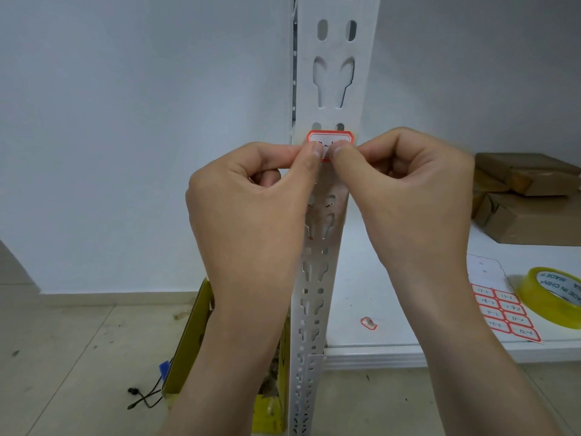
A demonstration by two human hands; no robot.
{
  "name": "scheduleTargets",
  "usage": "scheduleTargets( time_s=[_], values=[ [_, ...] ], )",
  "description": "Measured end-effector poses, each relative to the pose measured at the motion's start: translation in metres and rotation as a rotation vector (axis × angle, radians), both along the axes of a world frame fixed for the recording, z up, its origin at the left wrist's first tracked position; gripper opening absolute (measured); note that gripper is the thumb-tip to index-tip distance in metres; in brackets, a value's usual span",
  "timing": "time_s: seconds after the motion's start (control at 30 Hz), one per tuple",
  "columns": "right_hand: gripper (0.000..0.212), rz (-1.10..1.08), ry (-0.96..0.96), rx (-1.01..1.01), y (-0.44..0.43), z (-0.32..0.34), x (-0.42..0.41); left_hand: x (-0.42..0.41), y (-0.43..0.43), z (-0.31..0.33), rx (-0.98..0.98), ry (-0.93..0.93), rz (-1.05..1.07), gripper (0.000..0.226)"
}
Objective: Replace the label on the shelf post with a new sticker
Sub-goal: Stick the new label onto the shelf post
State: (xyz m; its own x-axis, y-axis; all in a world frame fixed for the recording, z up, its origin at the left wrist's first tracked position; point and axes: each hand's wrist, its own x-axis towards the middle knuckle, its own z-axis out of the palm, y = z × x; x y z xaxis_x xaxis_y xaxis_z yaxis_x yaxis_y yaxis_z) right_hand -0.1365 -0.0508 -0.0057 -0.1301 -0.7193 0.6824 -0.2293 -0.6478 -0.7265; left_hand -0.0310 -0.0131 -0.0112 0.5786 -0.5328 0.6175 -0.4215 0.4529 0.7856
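From the head camera we see a white slotted shelf post (333,73) rising through the middle of the view, with a red-bordered sticker (330,138) lying across its face. Our left hand (251,209) and right hand (408,199) meet at the sticker's lower edge: each pinches narrowly, thumb tips (312,152) pressed on the sticker's bottom half, the other fingers curled in. Handwriting shows on the sticker, but we cannot read it. To the right of the post, the white shelf board (408,341) carries a sheet of red-bordered labels (503,313) near its front edge, a roll of yellowish clear tape (553,297) at the right edge just beside the sheet, a small crumpled label (368,323) towards the post, and brown cardboard parcels (528,196) at the back right. On the floor left of the post stands a yellow carton (191,341), partly behind our left forearm
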Motion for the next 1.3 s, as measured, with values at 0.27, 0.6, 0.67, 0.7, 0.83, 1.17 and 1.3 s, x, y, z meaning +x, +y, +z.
scheduleTargets(
  time_s=[0.27, 0.6, 0.67, 0.7, 0.83, 1.17, 1.3],
  values=[
    [0.036, -0.187, 0.136, 0.012, 0.0011, 0.006, -0.0022, -0.0009, 0.0028, 0.0029, 0.006, 0.014, -0.01, 0.018],
    [0.05, -0.034, -0.011, 0.078, -0.001, 0.0097, -0.0032, -0.0013, 0.0026, 0.0026, 0.023, 0.016, 0.001, 0.019],
    [0.049, -0.01, -0.028, 0.076, -0.0021, 0.0094, -0.0031, -0.0005, 0.0025, 0.0022, 0.024, 0.017, -0.007, 0.019],
    [0.049, -0.001, -0.035, 0.07, -0.0024, 0.0093, -0.0035, 0.0001, 0.0027, 0.0019, 0.028, 0.019, -0.01, 0.019],
    [0.049, 0.023, -0.05, 0.058, -0.004, 0.0084, -0.0064, 0.0037, 0.0039, 0.001, 0.04, 0.027, -0.014, 0.014],
    [0.037, 0.061, -0.061, 0.065, -0.0052, 0.0057, -0.0053, 0.0072, 0.0014, 0.0022, -0.011, 0.036, 0.028, 0.024],
    [0.036, 0.116, -0.081, 0.047, -0.0038, 0.0042, -0.004, 0.0037, -0.0052, 0.0026, 0.003, 0.01, -0.037, 0.026]
  ],
)
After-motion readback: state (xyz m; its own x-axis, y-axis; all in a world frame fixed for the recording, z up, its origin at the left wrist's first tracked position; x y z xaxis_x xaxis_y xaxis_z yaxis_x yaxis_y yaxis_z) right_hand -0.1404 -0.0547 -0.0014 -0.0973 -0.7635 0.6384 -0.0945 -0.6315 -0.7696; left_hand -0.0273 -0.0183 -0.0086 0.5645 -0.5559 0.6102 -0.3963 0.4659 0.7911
